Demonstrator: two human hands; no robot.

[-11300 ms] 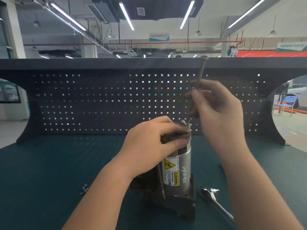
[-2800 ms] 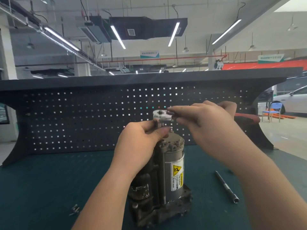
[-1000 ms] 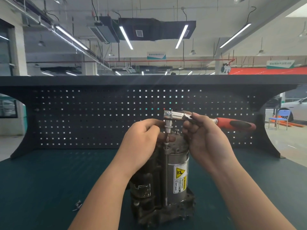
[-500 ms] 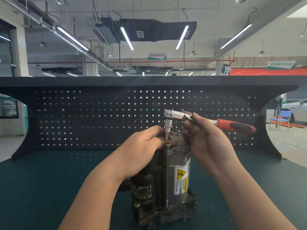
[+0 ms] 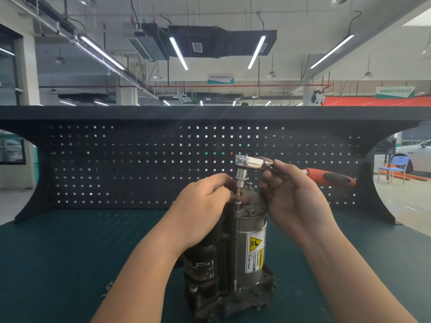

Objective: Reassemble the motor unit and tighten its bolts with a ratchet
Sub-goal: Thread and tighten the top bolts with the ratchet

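Since half a second before, little had shifted: the ratchet [image 5: 249, 162] head sat at much the same height over the motor unit [image 5: 242, 243], and the left hand [image 5: 205, 206] had curled a touch tighter at the unit's top.

Left to right: a small metal part [image 5: 109, 286] lay on the green bench mat [image 5: 58, 252]. Left hand fingers were curled against the top of the motor unit, beside the bit under the ratchet head; what they pinched could not be told. The motor unit stood upright at bench centre. Its yellow label [image 5: 254, 252] read "WARNING", "Hot surface", "Do NOT touch". The right hand [image 5: 293, 197] gripped the ratchet's shank, fingers closed round it, the red-and-black handle [image 5: 331, 177] projecting right. The black pegboard [image 5: 140, 164] stood behind.
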